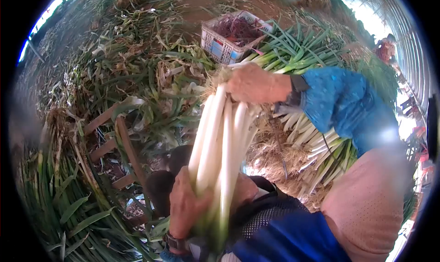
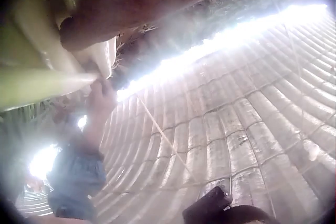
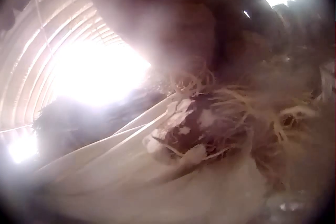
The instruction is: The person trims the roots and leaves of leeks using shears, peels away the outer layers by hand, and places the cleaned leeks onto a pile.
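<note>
A bunch of long, thick green onions [image 1: 225,145] stands tilted in front of the body, white shanks and roots uppermost, green ends down toward the lap. My left hand [image 1: 185,200] grips the stalks low down, fingers wrapped round their side. At the top, my right hand [image 1: 254,84] holds the root ends, its fingertips partly hidden behind the shanks. Tangled, soil-flecked roots [image 3: 236,113] fill the middle of the right wrist view, close under the blurred hand. In the left wrist view, pale stalks [image 2: 50,85] lie against the left hand [image 2: 131,6].
Beyond the hands is a white plastic crate [image 1: 220,46] of reddish-purple strands. Green-leaved onions [image 1: 302,48] lie beside it, and more onions [image 1: 316,149] lie right, roots inward. Wooden bars [image 1: 128,147] and a leafy heap [image 1: 59,188] are at left. Stripped leaves [image 1: 133,64] cover the ground.
</note>
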Motion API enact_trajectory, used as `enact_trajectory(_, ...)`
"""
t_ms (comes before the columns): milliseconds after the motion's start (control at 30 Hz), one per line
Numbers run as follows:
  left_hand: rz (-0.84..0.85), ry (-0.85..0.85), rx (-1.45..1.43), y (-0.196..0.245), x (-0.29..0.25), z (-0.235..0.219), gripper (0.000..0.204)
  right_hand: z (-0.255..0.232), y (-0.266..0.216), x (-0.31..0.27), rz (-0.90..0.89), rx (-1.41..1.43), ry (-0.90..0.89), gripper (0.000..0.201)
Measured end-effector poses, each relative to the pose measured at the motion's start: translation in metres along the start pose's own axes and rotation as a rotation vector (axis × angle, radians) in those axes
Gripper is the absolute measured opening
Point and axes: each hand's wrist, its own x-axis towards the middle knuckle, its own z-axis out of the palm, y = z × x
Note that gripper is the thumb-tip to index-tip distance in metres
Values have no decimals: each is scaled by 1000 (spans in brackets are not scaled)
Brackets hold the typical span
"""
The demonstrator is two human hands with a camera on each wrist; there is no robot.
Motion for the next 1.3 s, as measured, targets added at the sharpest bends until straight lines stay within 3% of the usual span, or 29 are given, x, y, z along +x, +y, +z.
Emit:
enact_trajectory(33,-33,-26,-20,2,1,-3,59,0,2,6,135,27,113,13)
enact_trajectory(100,21,37,10,-3,-7,-1,60,-3,43,-1,495,284,155,7)
enact_trajectory(133,51,81,23,-7,-8,-1,61,25,87,-5,566,98,41,11)
enact_trajectory(167,7,56,15,-10,-8,-1,60,15,98,-22,631,11,111,14)
enact_trajectory(267,-123,-10,-59,-3,-4,-8,60,15,80,-51,668,727,151,18)
enact_trajectory(400,-151,-18,-102,-1,1,-13,57,25,-22,-52,391,1142,-91,26)
enact_trajectory(500,-132,3,-85,0,0,-10,48,54,-44,-36,389,1028,232,20)
enact_trajectory(567,-149,-2,-113,1,0,-10,49,51,-14,-32,662,1003,156,8)
enact_trajectory(600,-157,-4,-126,1,0,-11,50,94,8,-32,496,569,568,8)
enact_trajectory(667,-162,-7,-145,2,1,-13,52,57,51,-38,869,883,176,21)
enact_trajectory(733,-171,5,-155,-1,0,-14,53,59,64,-43,819,709,327,21)
enact_trajectory(767,-171,16,-152,-5,0,-11,52,65,58,-45,739,781,224,22)
enact_trajectory(800,-170,23,-148,-7,1,-10,52,61,39,-46,659,852,120,24)
enact_trajectory(933,-229,-1,-235,8,2,-15,52,47,-52,-38,473,972,115,21)
enact_trajectory(1000,-257,6,-290,8,1,-15,50,52,-33,-37,652,962,255,23)
enact_trajectory(1067,-114,40,-163,-5,-3,-13,47,49,-14,-36,822,944,385,25)
enact_trajectory(1133,-105,68,-143,-3,-1,-13,45,22,-14,-39,687,930,368,35)
enact_trajectory(1200,-234,60,-209,10,1,-18,44,13,-44,-33,507,912,430,38)
enact_trajectory(1300,-222,72,-224,12,2,-18,47,8,-58,-13,422,904,655,43)
